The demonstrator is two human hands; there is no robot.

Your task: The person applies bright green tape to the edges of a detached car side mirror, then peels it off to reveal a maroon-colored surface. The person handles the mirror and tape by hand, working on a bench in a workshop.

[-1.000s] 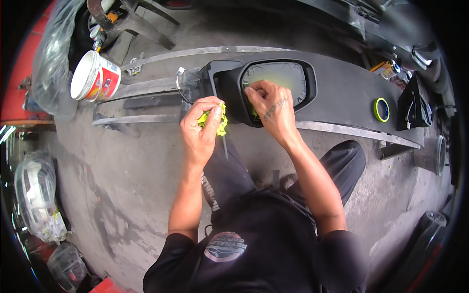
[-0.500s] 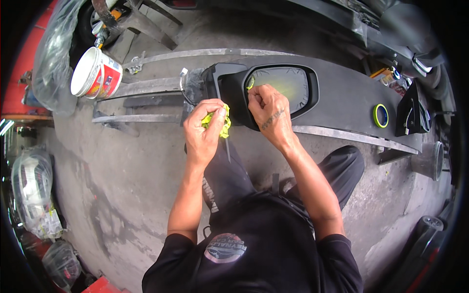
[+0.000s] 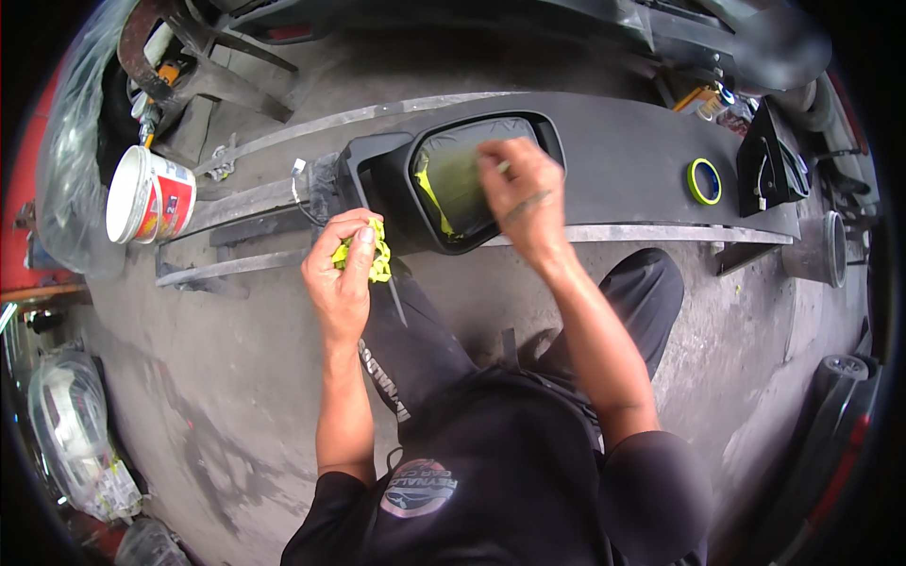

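Note:
A black car side mirror lies on the bench, its glass facing up inside the dark housing. Along the left inner edge of the glass runs a strip of yellow-green masking tape. My right hand is over the right part of the glass, fingers curled and pinched, somewhat blurred; what they hold, if anything, is hidden. Left of the mirror, my left hand grips a crumpled wad of yellow-green masking tape between thumb and fingers.
A roll of yellow-green tape rests on the dark bench panel, beside a black angular part. On the left stands a white and red bucket. A dark bucket is past the bench's right end.
The view has shifted, so the bench scene sits further left. My right hand has moved from the left edge of the glass to its right part, uncovering the tape strip. My left hand keeps the wad.

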